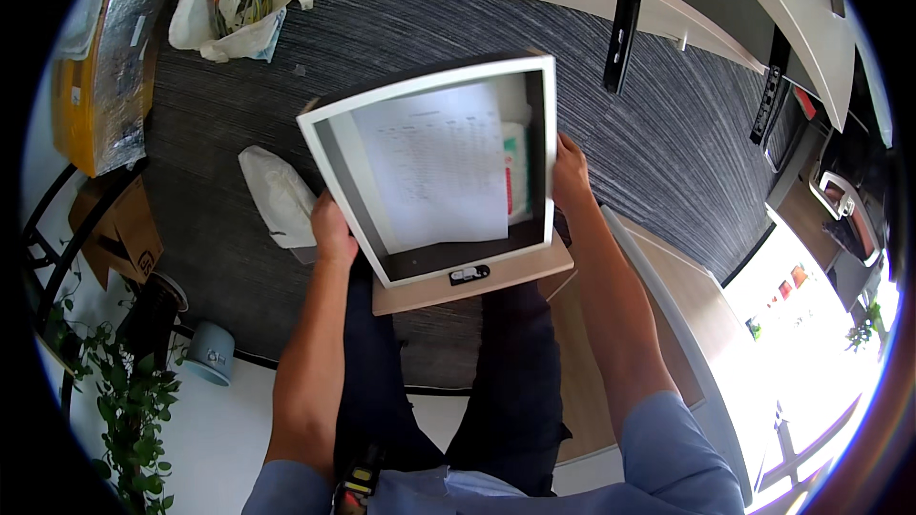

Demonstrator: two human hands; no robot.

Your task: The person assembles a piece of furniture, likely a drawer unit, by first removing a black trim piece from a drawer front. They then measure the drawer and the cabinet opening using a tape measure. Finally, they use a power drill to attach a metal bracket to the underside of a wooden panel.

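Both my hands hold up a drawer (539, 265) with a pale wood front, white rims and dark inner walls, tilted so its inside shows. My left hand (334, 229) grips its left side near the front, fingers mostly hidden behind the wall. On the opposite side, my right hand (572, 174) is wrapped round the wall, its fingers partly out of sight. Inside lie printed white sheets of paper (429, 172), partly over a white, green and red packet (516, 172). A small black fitting (469, 275) sits on the edge of the front panel.
Ahead to the right stands a cabinet with black slide rails (625, 24) sticking out. A white plastic bag (275, 193) lies left of the drawer. Further off are a tote bag (200, 14) of cables, a cardboard box (119, 229), a grey-blue bin (210, 353) and a leafy plant (134, 401).
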